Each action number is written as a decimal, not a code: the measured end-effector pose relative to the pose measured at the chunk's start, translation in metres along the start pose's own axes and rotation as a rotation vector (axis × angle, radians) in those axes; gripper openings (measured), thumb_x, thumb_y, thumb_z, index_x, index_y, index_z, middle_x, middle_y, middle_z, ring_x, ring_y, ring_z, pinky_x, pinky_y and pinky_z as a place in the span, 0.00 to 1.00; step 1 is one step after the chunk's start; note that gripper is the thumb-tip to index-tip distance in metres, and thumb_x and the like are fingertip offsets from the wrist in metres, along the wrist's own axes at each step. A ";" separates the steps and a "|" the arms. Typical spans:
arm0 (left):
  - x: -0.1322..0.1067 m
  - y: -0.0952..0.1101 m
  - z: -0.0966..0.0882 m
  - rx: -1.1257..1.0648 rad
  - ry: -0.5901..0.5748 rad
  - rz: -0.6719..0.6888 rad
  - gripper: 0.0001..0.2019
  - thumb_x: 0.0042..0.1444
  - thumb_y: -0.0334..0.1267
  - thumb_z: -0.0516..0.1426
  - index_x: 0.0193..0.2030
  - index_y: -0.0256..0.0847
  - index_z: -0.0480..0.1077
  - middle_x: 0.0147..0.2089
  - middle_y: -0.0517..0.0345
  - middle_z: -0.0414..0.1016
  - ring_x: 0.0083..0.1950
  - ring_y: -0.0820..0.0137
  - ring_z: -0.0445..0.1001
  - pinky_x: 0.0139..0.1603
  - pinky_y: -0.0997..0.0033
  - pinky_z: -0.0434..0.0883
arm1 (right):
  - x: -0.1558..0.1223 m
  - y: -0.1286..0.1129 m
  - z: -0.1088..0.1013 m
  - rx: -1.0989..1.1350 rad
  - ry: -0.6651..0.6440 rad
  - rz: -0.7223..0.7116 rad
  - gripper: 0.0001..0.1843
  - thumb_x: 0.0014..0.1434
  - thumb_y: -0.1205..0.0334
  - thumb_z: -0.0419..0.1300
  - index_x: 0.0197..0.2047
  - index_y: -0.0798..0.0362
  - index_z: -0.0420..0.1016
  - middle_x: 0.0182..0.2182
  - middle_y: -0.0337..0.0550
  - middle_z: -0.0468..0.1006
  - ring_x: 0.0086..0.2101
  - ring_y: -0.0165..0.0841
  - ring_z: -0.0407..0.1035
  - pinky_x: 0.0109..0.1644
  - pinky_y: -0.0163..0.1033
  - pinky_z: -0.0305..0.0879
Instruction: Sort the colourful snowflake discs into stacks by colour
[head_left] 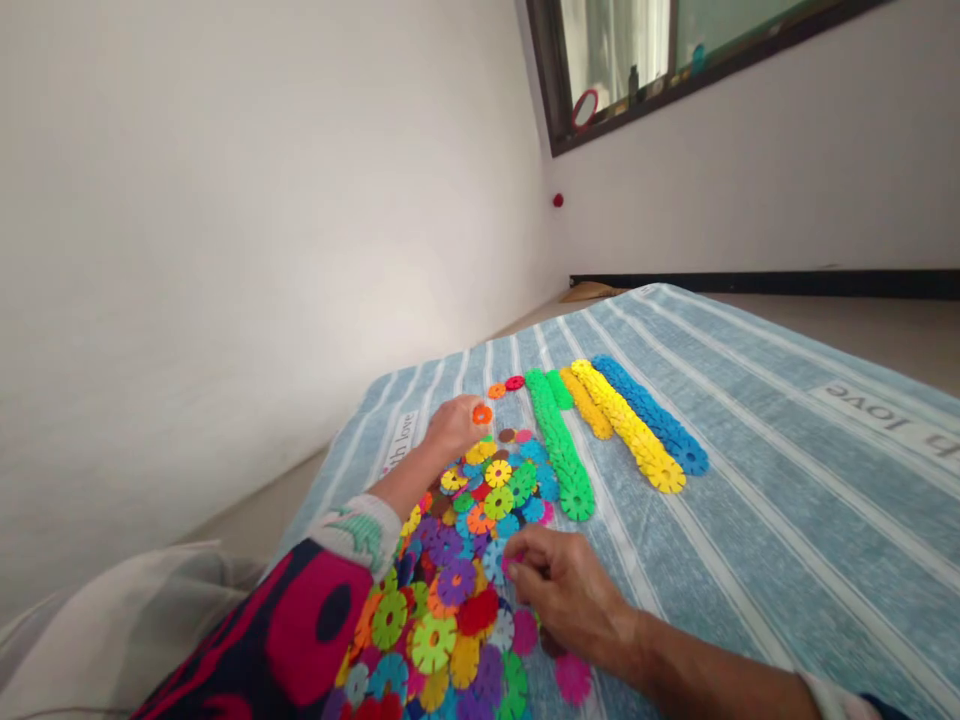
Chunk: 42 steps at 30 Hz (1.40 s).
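My left hand (452,424) is closed on an orange notched plastic disc (481,414) at the far end of a mixed heap of coloured discs (457,580). Over the heap's right side, my right hand (574,590) pinches a pink notched disc (513,562), partly hidden by the fingers. Just beyond my left hand lie a loose orange disc (497,391) and a red disc (514,383). To their right run overlapping rows of one colour each: a long green row (559,445), a short green row (559,389), a short orange-yellow row (587,402), a long yellow row (626,425) and a blue row (651,410).
A blue-and-white striped cloth (787,480) covers the table. The white wall (225,250) rises close on the left. Beyond the table are a dark-framed window (667,60) and a small red mirror (585,108) on its sill. Pale fabric (135,630) lies at lower left.
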<state>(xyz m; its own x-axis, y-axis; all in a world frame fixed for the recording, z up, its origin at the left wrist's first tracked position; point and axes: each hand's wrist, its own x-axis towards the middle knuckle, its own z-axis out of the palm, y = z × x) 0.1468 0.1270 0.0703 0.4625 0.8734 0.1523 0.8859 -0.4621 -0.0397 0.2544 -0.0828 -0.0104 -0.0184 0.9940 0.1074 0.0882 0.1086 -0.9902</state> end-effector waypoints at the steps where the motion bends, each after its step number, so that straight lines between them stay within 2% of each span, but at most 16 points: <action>1: 0.013 -0.001 0.004 0.009 -0.003 -0.038 0.13 0.47 0.36 0.56 0.41 0.42 0.76 0.41 0.57 0.79 0.43 0.65 0.75 0.42 0.74 0.67 | 0.000 0.000 0.000 -0.010 -0.001 0.001 0.07 0.54 0.68 0.53 0.30 0.53 0.72 0.16 0.30 0.61 0.18 0.23 0.53 0.22 0.30 0.46; 7: 0.071 -0.005 0.032 0.019 -0.010 -0.125 0.15 0.46 0.38 0.59 0.43 0.41 0.76 0.41 0.54 0.79 0.43 0.65 0.75 0.40 0.73 0.66 | 0.004 0.006 0.003 -0.054 -0.039 -0.022 0.08 0.51 0.73 0.53 0.28 0.54 0.72 0.16 0.29 0.59 0.19 0.22 0.53 0.23 0.29 0.45; 11: 0.094 -0.003 0.043 0.014 -0.014 -0.126 0.16 0.47 0.40 0.60 0.43 0.40 0.76 0.41 0.53 0.79 0.43 0.64 0.74 0.39 0.72 0.66 | 0.007 0.010 0.004 -0.086 -0.072 -0.024 0.09 0.50 0.72 0.54 0.31 0.54 0.75 0.16 0.29 0.59 0.19 0.23 0.53 0.23 0.29 0.46; 15: 0.109 -0.002 0.043 0.015 -0.031 -0.112 0.17 0.44 0.37 0.61 0.43 0.40 0.76 0.43 0.53 0.78 0.46 0.63 0.74 0.41 0.72 0.66 | 0.009 0.014 0.003 -0.106 -0.109 -0.061 0.09 0.50 0.70 0.56 0.32 0.52 0.76 0.17 0.30 0.62 0.19 0.24 0.54 0.24 0.29 0.48; 18: 0.115 -0.005 0.042 0.018 -0.050 -0.115 0.18 0.42 0.37 0.62 0.43 0.41 0.76 0.44 0.54 0.79 0.47 0.63 0.74 0.41 0.73 0.66 | 0.009 0.016 0.003 -0.111 -0.110 -0.075 0.09 0.50 0.68 0.56 0.32 0.51 0.77 0.16 0.31 0.62 0.19 0.24 0.53 0.24 0.30 0.48; 25: 0.118 -0.013 0.044 0.026 -0.089 -0.114 0.14 0.39 0.37 0.62 0.37 0.40 0.77 0.37 0.57 0.79 0.41 0.65 0.75 0.37 0.74 0.67 | 0.009 0.019 0.004 -0.144 -0.098 -0.079 0.10 0.50 0.66 0.56 0.32 0.49 0.78 0.17 0.32 0.65 0.20 0.25 0.54 0.24 0.30 0.48; 31: 0.120 -0.013 0.046 0.037 -0.105 -0.109 0.14 0.40 0.36 0.61 0.37 0.41 0.77 0.37 0.59 0.79 0.41 0.67 0.75 0.37 0.76 0.66 | 0.010 0.017 0.003 -0.157 -0.099 -0.077 0.09 0.51 0.66 0.57 0.33 0.49 0.78 0.18 0.32 0.67 0.20 0.25 0.58 0.24 0.30 0.49; 42: 0.123 -0.018 0.050 -0.016 -0.116 -0.115 0.13 0.39 0.36 0.62 0.36 0.40 0.77 0.36 0.58 0.79 0.39 0.67 0.75 0.36 0.74 0.67 | 0.007 0.014 0.003 -0.173 -0.096 -0.083 0.10 0.51 0.67 0.57 0.33 0.48 0.78 0.19 0.32 0.70 0.21 0.26 0.59 0.26 0.30 0.52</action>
<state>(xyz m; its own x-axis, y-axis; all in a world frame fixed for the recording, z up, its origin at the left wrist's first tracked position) 0.1891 0.2505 0.0400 0.3595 0.9323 0.0395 0.9332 -0.3593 -0.0127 0.2529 -0.0742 -0.0241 -0.1269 0.9772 0.1704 0.2516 0.1979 -0.9474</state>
